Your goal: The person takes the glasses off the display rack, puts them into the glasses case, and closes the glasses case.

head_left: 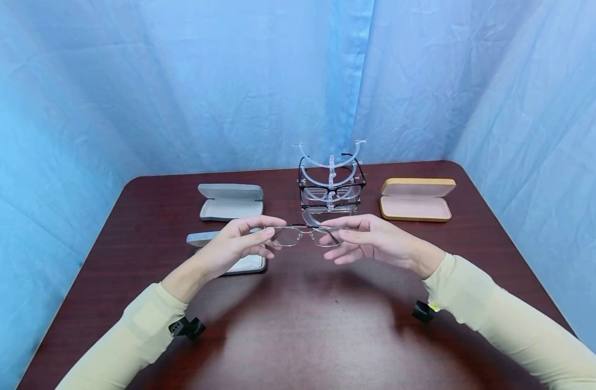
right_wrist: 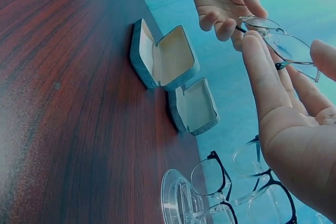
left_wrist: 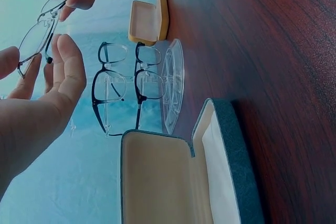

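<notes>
A pair of thin metal-framed eyeglasses (head_left: 305, 234) is held up over the table between both hands, its lenses side by side. My left hand (head_left: 237, 241) pinches one end of the frame between thumb and fingers. At the other end, my right hand (head_left: 371, 242) grips the frame the same way. Dark temple tips show folded behind the lenses in the left wrist view. Just beyond the hands stands a clear display stand (head_left: 331, 168) carrying two dark-framed pairs of eyeglasses (left_wrist: 107, 85). Partly behind the left hand lies an open case (head_left: 249, 264) with a pale lining.
A grey open case (head_left: 232, 208) sits at the back left of the dark wooden table (head_left: 298, 336). Toward the back right is a yellow open case (head_left: 416, 208) with a pinkish lining. Blue curtains (head_left: 205, 86) enclose the table at the back and sides.
</notes>
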`<state>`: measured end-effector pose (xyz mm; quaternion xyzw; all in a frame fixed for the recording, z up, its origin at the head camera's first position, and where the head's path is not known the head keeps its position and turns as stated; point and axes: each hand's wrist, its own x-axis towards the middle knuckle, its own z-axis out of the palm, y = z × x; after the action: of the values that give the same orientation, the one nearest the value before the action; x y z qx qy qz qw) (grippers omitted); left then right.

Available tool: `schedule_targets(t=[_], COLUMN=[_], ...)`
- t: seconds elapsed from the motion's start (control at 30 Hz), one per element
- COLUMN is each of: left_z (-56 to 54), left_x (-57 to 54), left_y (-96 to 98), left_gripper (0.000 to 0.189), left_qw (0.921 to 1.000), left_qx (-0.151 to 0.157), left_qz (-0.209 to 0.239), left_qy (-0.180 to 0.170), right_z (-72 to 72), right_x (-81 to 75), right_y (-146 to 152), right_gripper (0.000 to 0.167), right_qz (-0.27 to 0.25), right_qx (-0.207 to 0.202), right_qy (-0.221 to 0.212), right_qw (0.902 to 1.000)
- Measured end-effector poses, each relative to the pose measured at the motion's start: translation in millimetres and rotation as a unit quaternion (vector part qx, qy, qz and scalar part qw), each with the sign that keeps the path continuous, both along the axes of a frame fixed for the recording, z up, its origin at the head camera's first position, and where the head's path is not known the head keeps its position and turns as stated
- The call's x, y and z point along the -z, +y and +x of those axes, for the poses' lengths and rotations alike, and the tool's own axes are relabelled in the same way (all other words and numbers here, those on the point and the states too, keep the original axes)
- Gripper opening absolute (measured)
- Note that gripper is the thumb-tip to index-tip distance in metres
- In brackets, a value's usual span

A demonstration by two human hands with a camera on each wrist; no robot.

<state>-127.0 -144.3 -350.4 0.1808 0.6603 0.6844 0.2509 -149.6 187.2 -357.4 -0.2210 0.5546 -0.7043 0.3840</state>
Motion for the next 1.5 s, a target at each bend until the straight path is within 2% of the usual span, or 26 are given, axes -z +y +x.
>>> schedule_targets(t=[0.37, 0.73, 0.93, 1.23, 1.37, 1.5], left_z=[1.0, 0.3, 2.3, 3.3, 6.8, 12.5], left_x=[1.9, 3.5, 5.1, 16.7, 21.3, 24.0], left_y=[-1.3, -1.6, -4.8, -18.0, -28.8, -40.5], left_gripper=[0.039, 0.038, 0.038, 0.036, 0.035, 0.032], left_qw=[0.9999, 0.9998, 0.9999, 0.9995, 0.9993, 0.9992], left_qx=[0.012, 0.013, 0.009, -0.007, -0.012, -0.026], left_qz=[0.010, 0.010, 0.006, 0.011, 0.014, -0.005], left_qy=[-0.002, 0.006, 0.006, 0.029, 0.033, 0.030], right_z=[-0.1, 0.2, 0.6, -1.3, -3.0, -4.6], right_x=[3.5, 2.7, 4.4, 10.9, 14.4, 19.8], right_y=[3.9, 3.8, 0.7, -15.7, -27.6, -38.2], right_gripper=[0.040, 0.038, 0.037, 0.031, 0.038, 0.046], right_qz=[-0.029, -0.027, -0.004, 0.024, 0.028, 0.033], right_qx=[-0.035, -0.034, -0.024, -0.004, -0.001, -0.004], right_qy=[0.007, 0.013, 0.017, 0.010, 0.003, -0.003], right_qw=[0.9989, 0.9990, 0.9995, 0.9997, 0.9996, 0.9994])
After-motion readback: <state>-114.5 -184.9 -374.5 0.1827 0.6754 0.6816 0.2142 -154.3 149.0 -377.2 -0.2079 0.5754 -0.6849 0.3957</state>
